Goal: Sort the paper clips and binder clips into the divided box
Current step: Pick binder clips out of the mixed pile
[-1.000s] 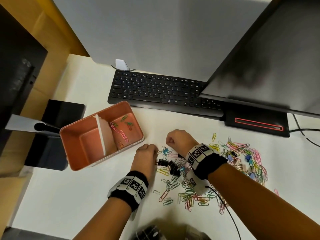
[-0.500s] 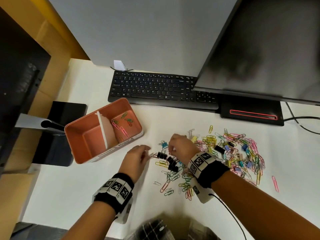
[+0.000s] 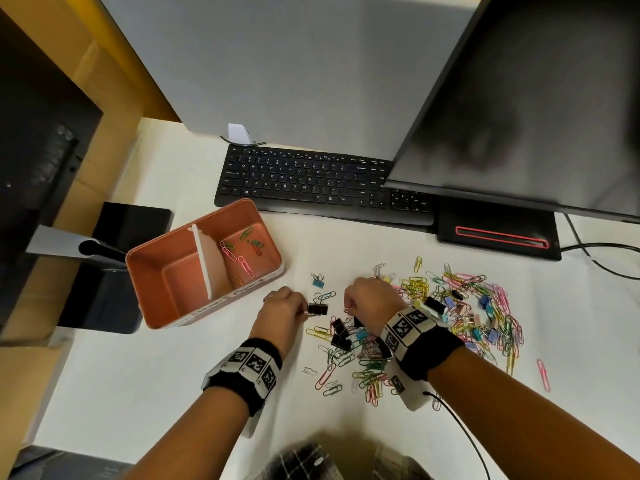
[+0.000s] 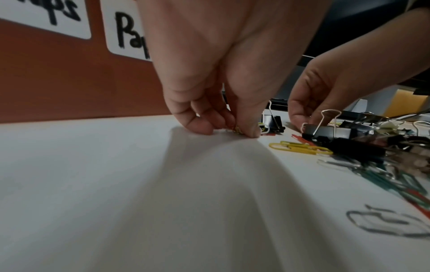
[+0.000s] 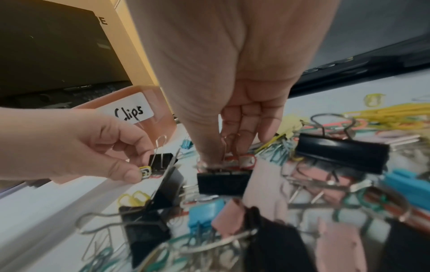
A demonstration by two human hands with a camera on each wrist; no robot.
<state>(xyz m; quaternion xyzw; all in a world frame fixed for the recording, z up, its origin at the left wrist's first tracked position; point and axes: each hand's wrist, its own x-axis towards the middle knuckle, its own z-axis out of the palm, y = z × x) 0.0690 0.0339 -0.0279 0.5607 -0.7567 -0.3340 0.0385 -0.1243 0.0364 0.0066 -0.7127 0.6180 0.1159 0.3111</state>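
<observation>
The pink divided box (image 3: pixel 149 282) stands left of my hands, with a few paper clips (image 3: pixel 242 254) in its right compartment. The left compartment shows nothing. My left hand (image 3: pixel 304 311) pinches a small yellow paper clip (image 5: pixel 145 172) on the table, beside a small black binder clip (image 3: pixel 317 309). My right hand (image 3: pixel 346 310) pinches the wire handles of another black binder clip (image 5: pixel 223 181) at the left edge of the mixed pile (image 3: pixel 450 313). In the right wrist view its fingers (image 5: pixel 246 139) curl round the wires.
A black keyboard (image 3: pixel 311 181) lies behind the box, under a dark monitor (image 3: pixel 536 116) on its base (image 3: pixel 495 233). A cable (image 3: pixel 595 261) trails at the right. One pink paper clip (image 3: pixel 543 374) lies apart. A black stand (image 3: pixel 104 278) is left of the box.
My left hand has slid right, up to the small black binder clip, and pinched the yellow clip there. My right hand stays at the pile's left edge.
</observation>
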